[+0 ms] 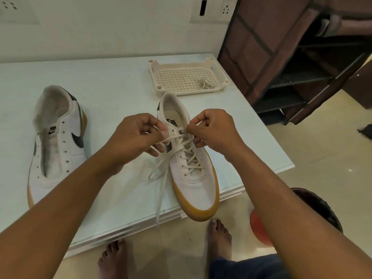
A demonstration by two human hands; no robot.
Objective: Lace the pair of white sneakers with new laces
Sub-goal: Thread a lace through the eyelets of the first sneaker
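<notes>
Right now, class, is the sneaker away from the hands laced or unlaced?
Unlaced: the sneaker has empty visible eyelets, and no lace crosses its tongue.

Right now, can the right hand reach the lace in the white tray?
Probably yes, once it lets go: the right hand pinches the sneaker's lace, and the tray with the spare lace lies just beyond the heel, nothing between.

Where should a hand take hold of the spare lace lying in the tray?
Pinch the spare lace at the middle of its bunch, coming down from above. It lies low on the perforated floor of the tray, near the right wall, so the rim likely blocks a sideways approach, and pulling one end would probably unravel it.
</notes>
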